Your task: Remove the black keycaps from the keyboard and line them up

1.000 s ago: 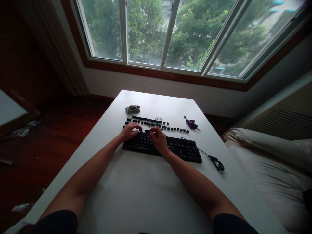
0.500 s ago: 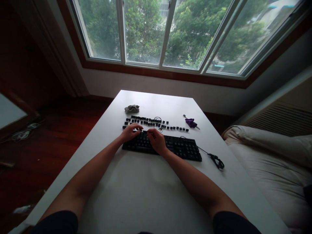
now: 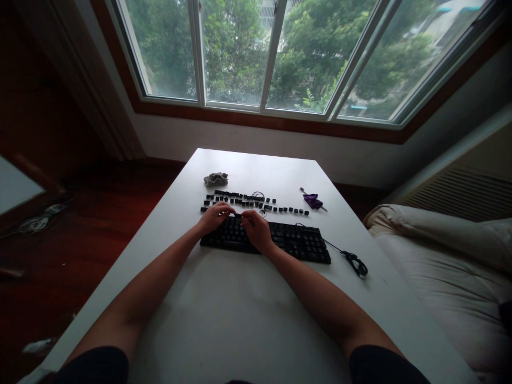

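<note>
A black keyboard (image 3: pixel 298 242) lies on the white table in front of me. Over its upper left part is my left hand (image 3: pixel 215 217), thumb and fingers pinched together. My right hand (image 3: pixel 258 230) is curled above the keyboard's middle, its thumb and fingertips closed close to the left fingertips. A small dark thing shows between the two sets of fingertips, too small to name. Just beyond the hands, several loose black keycaps (image 3: pixel 256 204) are laid out in rows. My hands hide part of the keys.
On the white table (image 3: pixel 240 314), a crumpled grey cloth (image 3: pixel 216 179) lies at the far left. A purple cloth (image 3: pixel 313 201) wraps a thin stick-like tool at the right. The coiled cable (image 3: pixel 355 264) rests right of the keyboard. A padded seat (image 3: pixel 444 261) stands beyond the right edge.
My left fingertips have drawn together and shifted slightly right, closer to my right hand. The right hand has hardly moved.
</note>
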The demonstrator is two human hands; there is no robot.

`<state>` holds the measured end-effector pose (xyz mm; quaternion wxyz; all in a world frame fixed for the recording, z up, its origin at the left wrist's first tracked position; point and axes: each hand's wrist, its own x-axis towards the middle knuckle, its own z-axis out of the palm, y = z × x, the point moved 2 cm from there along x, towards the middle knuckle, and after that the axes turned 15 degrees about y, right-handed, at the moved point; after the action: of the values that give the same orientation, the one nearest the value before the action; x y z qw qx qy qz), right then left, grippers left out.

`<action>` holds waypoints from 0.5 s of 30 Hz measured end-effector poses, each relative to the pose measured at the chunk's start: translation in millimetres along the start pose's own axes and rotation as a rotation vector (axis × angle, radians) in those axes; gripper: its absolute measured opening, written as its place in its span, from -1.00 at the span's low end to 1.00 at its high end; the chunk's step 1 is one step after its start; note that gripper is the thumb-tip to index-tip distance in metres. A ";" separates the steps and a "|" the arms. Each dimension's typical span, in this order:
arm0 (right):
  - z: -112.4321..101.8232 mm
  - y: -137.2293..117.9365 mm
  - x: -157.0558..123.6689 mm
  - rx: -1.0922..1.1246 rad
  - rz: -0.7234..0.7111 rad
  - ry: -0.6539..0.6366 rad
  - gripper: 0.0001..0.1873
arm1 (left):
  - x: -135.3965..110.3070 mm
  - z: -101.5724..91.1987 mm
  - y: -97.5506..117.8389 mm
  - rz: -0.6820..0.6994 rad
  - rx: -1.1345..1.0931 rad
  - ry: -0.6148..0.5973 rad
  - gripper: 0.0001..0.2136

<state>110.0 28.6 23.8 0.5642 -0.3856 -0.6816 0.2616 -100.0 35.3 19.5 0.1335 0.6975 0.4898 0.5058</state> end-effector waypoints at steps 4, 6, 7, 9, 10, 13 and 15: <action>0.2 0.5 0.5 0.030 0.036 -0.002 -0.79 | 0.8 -1.4 0.8 -0.027 -0.083 0.015 -0.76; -0.2 0.3 1.0 0.037 0.050 0.007 -0.80 | 1.9 -3.2 1.7 -0.008 -0.103 0.041 -0.78; -0.4 0.2 1.4 0.040 0.059 0.015 -0.80 | 2.6 -4.3 1.8 0.007 -0.103 0.064 -0.80; -1.1 0.2 2.7 0.045 0.082 0.032 -0.81 | 3.7 -6.1 0.6 0.029 -0.088 0.111 -0.83; -1.4 0.4 3.5 0.046 0.096 0.040 -0.81 | 4.0 -6.9 -0.7 0.032 -0.075 0.133 -0.83; -1.2 2.4 5.6 0.056 0.143 0.043 -0.81 | 4.2 -8.5 -6.5 0.004 -0.028 0.176 -0.80; 0.1 5.2 6.1 0.074 0.180 0.035 -0.81 | 4.0 -9.3 -9.6 -0.016 0.001 0.191 -0.73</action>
<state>110.7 36.5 23.1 0.5644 -0.4285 -0.6240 0.3294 -113.1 40.4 19.4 0.0900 0.6423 0.5060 0.5686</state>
